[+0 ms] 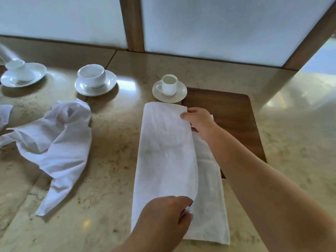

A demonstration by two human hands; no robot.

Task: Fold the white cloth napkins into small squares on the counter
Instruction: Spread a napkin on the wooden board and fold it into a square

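a long white napkin (163, 151) lies lengthwise across the middle of a beige marble counter (112, 124), its right half lifted and curling leftward over the lower layer, the weave faintly creased and shadowed along the fold. the far right corner of the raised flap is pinched in the right hand (198, 120), thumb on top of the cloth; the near edge of the same flap is pinched in the left hand (163, 220), fingers curled at the hem. the napkin's right side overlaps a dark wooden board (232, 115) set flush in the stone. to the left, well apart, a second white napkin (54, 142) sits crumpled in a loose heap, one corner trailing toward the near edge, and a scrap of more white cloth (5, 113) shows at the frame's left border. behind, frosted glass panels (218, 28) in wooden frames close off the counter. three white cups on saucers stand along the back: a tipped cup (18, 70) at far left, a wide cup (91, 75) beside it, and a small handled cup (169, 84) just beyond the napkin's far end.
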